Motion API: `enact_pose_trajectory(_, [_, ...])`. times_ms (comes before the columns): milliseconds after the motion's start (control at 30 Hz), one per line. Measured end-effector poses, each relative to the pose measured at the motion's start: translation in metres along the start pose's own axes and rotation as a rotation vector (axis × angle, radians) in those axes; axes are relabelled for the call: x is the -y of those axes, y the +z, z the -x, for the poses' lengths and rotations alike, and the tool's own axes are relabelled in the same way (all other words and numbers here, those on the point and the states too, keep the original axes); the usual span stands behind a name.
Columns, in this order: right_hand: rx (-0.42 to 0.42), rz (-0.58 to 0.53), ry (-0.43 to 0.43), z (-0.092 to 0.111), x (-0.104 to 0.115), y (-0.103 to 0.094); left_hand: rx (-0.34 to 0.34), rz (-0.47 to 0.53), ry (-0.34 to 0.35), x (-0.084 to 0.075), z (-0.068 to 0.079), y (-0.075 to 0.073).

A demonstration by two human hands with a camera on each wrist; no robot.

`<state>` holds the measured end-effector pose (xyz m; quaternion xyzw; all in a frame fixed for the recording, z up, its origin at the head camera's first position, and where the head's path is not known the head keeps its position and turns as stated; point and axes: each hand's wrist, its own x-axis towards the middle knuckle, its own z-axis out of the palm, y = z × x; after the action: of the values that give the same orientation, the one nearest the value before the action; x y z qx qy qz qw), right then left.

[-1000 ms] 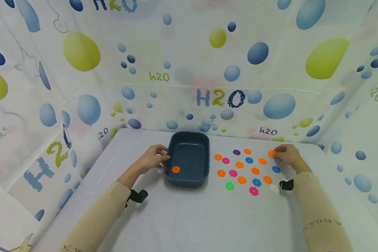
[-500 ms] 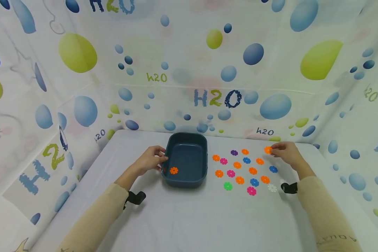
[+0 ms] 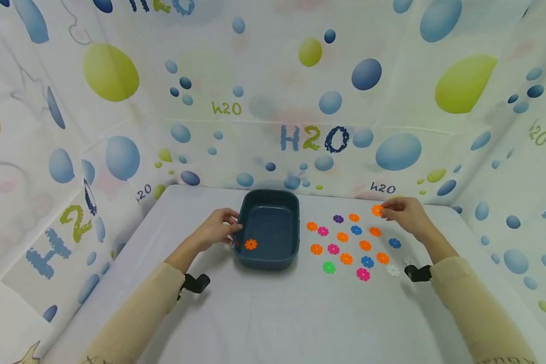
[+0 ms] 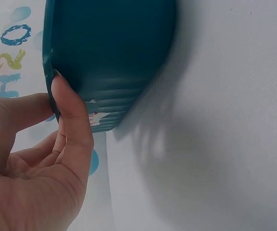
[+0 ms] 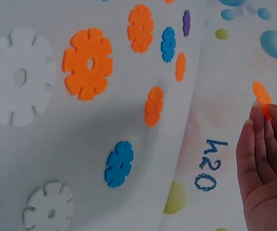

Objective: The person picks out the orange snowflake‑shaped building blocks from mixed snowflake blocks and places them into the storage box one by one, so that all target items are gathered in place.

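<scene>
At the left side of a dark blue-green plastic bin (image 3: 273, 264), my left hand (image 3: 216, 228) pinches the rim between thumb and fingers; the left wrist view shows that grip (image 4: 71, 106) closely. One orange snowflake disc (image 3: 251, 244) lies inside the bin, near its lower left corner. My right hand (image 3: 405, 213) holds another orange snowflake disc (image 3: 377, 210) by its edge between thumb and fingertips, raised above the table. In the right wrist view that disc (image 5: 259, 92) appears partly covered by the fingers.
Right of the bin, several notched discs lie flat on the white table (image 3: 273, 313): orange (image 3: 346, 259), pink (image 3: 363, 274), blue (image 3: 395, 243), purple (image 3: 338, 219), green (image 3: 329, 267) and white (image 3: 393, 270). A patterned curtain (image 3: 264, 101) stands behind the table.
My right hand has lifted the orange disc from the right side of the group and carried it up and slightly left. My left hand stays on the bin's rim.
</scene>
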<state>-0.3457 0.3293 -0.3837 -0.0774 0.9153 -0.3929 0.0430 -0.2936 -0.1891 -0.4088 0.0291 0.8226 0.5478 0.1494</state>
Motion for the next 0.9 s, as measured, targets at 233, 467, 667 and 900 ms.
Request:
enact_pose_trajectory(233, [0.044,-0.025,-0.040,0.003,0.019,0.009,0.000,0.011,-0.005,-0.001,0.000,0.000])
enact_pose_trajectory(467, [0.079,-0.039,-0.074,0.004,0.041,0.020,0.000,0.008,0.003,-0.001,0.001,-0.002])
enact_pose_trajectory(667, [0.100,-0.027,-0.092,0.003,0.057,0.030,-0.003,0.010,0.000,0.000,0.001,-0.002])
enact_pose_trajectory(900, [0.132,-0.065,-0.164,0.006,0.084,0.045,0.003,0.014,0.014,0.001,-0.001,-0.002])
